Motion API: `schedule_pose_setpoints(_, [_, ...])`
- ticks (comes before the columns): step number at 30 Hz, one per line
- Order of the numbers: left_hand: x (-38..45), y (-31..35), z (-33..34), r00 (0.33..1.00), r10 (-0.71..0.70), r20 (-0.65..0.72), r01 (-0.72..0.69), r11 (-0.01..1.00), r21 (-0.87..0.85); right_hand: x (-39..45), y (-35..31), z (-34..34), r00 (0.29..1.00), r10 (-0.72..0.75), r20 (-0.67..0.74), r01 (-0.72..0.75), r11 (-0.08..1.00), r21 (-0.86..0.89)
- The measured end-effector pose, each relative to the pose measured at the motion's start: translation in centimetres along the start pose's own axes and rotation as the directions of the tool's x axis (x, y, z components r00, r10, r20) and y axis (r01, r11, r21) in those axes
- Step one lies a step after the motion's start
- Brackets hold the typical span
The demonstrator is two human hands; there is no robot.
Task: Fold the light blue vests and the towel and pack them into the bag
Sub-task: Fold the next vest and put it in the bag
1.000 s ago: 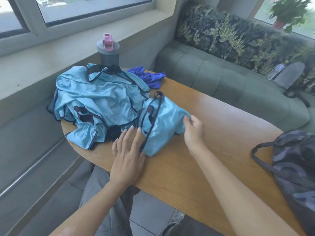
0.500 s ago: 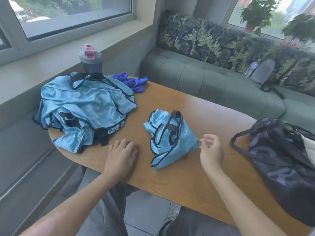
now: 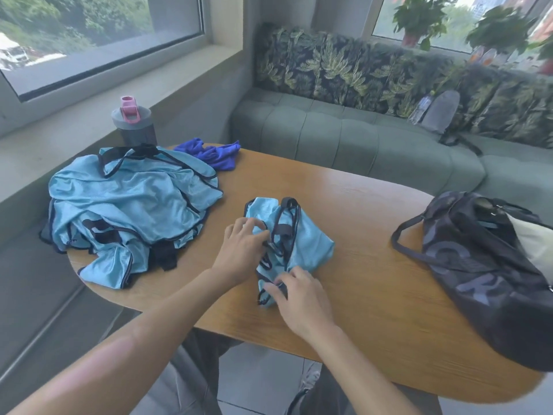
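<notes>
At the left of the frame, a heap of light blue vests (image 3: 128, 205) lies rumpled on the rounded end of the wooden worktop (image 3: 374, 295), some of it spilling over the edge; none looks folded, so I judge it to be the waiting pile, parked clear of the working space. Behind it, toward the upper left, stand a grey bottle with a pink cap (image 3: 133, 124) and, just beside the heap's far edge, a bunched deep blue towel (image 3: 214, 154), also unfolded.

Near the centre sits one folded vest (image 3: 294, 244), a compact bundle with dark trim and straps on top, set apart from the heap. The left hand (image 3: 239, 253) rests on its left side, fingers (image 3: 253, 226) curled over the edge, apparently gripping cloth and trim. The right hand (image 3: 302, 298) is at the bundle's near corner, its fingers (image 3: 278, 287) bent and pinching the dark edging there. Gripping both ends this way would keep the slippery fabric from springing open, whether for a last tuck or for lifting.

On the right of the worktop lies the dark bag (image 3: 484, 274), its mouth gaping toward the upper right with a pale lining showing, placed within easy reach; what it already contains I cannot tell. Packing seems barely begun.
</notes>
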State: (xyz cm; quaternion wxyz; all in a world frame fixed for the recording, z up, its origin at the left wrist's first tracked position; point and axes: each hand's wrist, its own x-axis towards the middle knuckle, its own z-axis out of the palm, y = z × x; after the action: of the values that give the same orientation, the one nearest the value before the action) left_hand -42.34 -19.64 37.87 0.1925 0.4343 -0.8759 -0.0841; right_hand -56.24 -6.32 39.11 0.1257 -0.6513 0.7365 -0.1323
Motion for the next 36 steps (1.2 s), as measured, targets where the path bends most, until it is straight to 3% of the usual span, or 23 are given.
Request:
schedule_pose_setpoints(5, [1.1, -0.8, -3.5, 1.0, 0.021, 0.019, -0.018, 0.986, -0.166, 0.7, 5.3, -2.8, 0.983, 0.147, -0.113, -0.142, 0.988, 0.054])
schedule_pose_setpoints(9, [3.5, 0.4, -7.9, 0.983, -0.18, 0.031, 0.174, 0.869, -0.463, 1.6, 9.2, -8.6, 0.957, 0.21, -0.198, -0.173, 0.966, 0.192])
schedule_pose_setpoints(10, [4.2, 1.0, -9.0, 0.969, -0.239, 0.056, 0.223, 0.763, -0.607, 1.7, 9.9, -10.2, 0.952, 0.195, -0.235, -0.144, 0.966, 0.216])
schedule_pose_setpoints(12, [5.5, 1.8, -10.3, 0.91, -0.352, 0.221, 0.347, 0.351, -0.87, 1.6, 10.9, -12.8, 0.927, 0.179, -0.33, -0.082, 0.955, 0.286])
schedule_pose_setpoints(13, [5.7, 2.0, -10.6, 0.87, -0.377, 0.316, 0.396, 0.157, -0.905, 1.3, 11.2, -13.6, 0.903, 0.187, -0.386, -0.057, 0.944, 0.324])
schedule_pose_setpoints(14, [5.8, 2.3, -10.4, 0.837, -0.392, 0.381, 0.433, 0.051, -0.9, 0.9, 11.7, -14.2, 0.879, 0.198, -0.435, -0.04, 0.937, 0.346])
schedule_pose_setpoints(16, [5.0, 1.4, -8.5, 0.772, -0.449, 0.45, 0.514, 0.022, -0.858, 0.2, 12.4, -13.3, 0.886, 0.19, -0.422, -0.046, 0.943, 0.329])
schedule_pose_setpoints(18, [3.4, -0.1, -5.7, 0.695, -0.502, 0.515, 0.584, -0.022, -0.811, -1.1, 13.4, -10.9, 0.94, 0.215, -0.264, -0.147, 0.956, 0.255])
schedule_pose_setpoints(20, [1.5, -1.1, -3.6, 0.634, -0.525, 0.568, 0.619, -0.096, -0.779, -2.5, 14.3, -8.1, 0.939, 0.322, -0.117, -0.28, 0.918, 0.282])
schedule_pose_setpoints(22, [0.2, -1.5, -2.7, 0.627, -0.526, 0.575, 0.636, -0.082, -0.767, -3.2, 15.0, -5.9, 0.899, 0.432, -0.064, -0.382, 0.848, 0.367])
schedule_pose_setpoints(24, [-0.6, -1.6, -2.0, 0.647, -0.508, 0.569, 0.658, -0.005, -0.753, -3.4, 15.4, -4.3, 0.86, 0.507, -0.055, -0.467, 0.826, 0.316])
schedule_pose_setpoints(27, [-0.5, -1.1, -2.0, 0.675, -0.547, 0.495, 0.664, 0.158, -0.731, -3.1, 15.6, -3.2, 0.826, 0.558, -0.082, -0.551, 0.829, 0.1])
schedule_pose_setpoints(32, [3.0, -0.4, -5.4, 0.725, -0.508, 0.465, 0.686, 0.473, -0.554, -2.7, 15.9, -3.3, 0.827, 0.562, -0.019, -0.562, 0.827, -0.006])
schedule_pose_setpoints(34, [5.6, -0.4, -7.6, 0.749, -0.513, 0.42, 0.661, 0.523, -0.538, -2.9, 15.8, -3.5, 0.849, 0.528, -0.025, -0.526, 0.849, 0.054])
schedule_pose_setpoints(36, [8.3, -0.5, -9.6, 0.801, -0.504, 0.322, 0.571, 0.484, -0.664, -3.5, 15.4, -3.8, 0.851, 0.524, -0.032, -0.502, 0.831, 0.239])
